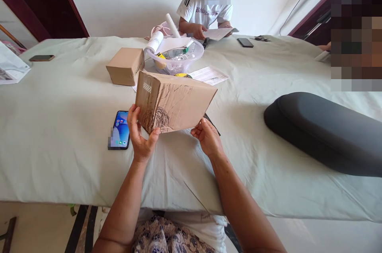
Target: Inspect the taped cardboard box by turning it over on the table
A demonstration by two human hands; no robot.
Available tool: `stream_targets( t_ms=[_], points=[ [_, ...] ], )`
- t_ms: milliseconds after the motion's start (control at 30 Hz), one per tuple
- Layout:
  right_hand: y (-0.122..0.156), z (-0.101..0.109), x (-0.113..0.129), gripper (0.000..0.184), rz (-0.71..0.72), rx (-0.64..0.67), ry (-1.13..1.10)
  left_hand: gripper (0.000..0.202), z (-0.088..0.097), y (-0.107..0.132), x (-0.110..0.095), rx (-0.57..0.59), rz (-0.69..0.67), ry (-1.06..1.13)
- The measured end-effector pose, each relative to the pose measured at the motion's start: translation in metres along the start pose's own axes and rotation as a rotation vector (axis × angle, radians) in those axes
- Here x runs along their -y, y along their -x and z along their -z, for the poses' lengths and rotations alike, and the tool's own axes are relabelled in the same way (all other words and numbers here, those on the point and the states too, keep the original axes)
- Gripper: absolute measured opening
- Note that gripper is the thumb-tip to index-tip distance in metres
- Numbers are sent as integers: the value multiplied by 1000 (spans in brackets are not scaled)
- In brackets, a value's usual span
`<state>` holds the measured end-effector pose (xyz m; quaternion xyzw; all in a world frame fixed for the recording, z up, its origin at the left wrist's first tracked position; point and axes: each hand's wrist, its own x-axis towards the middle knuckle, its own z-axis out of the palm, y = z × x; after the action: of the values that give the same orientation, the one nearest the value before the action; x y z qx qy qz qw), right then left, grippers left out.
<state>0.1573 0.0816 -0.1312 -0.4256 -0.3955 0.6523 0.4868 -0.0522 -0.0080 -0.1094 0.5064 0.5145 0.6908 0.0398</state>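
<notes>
I hold a brown cardboard box [174, 102] tilted above the cloth-covered table [59, 125]; dark pen scribbles mark its near face. My left hand [140, 133] grips its lower left corner, thumb on the front. At the lower right edge, my right hand [207, 137] supports the box with the fingertips. A dark thin object lies on the cloth partly hidden behind my right hand.
A lit phone [119, 129] lies left of my hands. Farther back sit a smaller cardboard box [125, 66], a clear bowl [176, 56] of items and a paper sheet [209, 74]. A dark grey cushion [325, 129] lies right. A person [205, 8] sits opposite, handling papers.
</notes>
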Motion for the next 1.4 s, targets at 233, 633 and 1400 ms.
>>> stream_targets(
  t_ms=[233,633,1400],
  points=[
    [0,-2,-5,62,-51,-48,94,72,0,-3,-3,44,-216,-150],
    [9,-7,0,62,-35,111,339,85,-2,-1,-3,5,-77,-22],
    [28,-3,17,91,706,-119,333,72,-2,-4,-22,30,-443,-220]
  ],
)
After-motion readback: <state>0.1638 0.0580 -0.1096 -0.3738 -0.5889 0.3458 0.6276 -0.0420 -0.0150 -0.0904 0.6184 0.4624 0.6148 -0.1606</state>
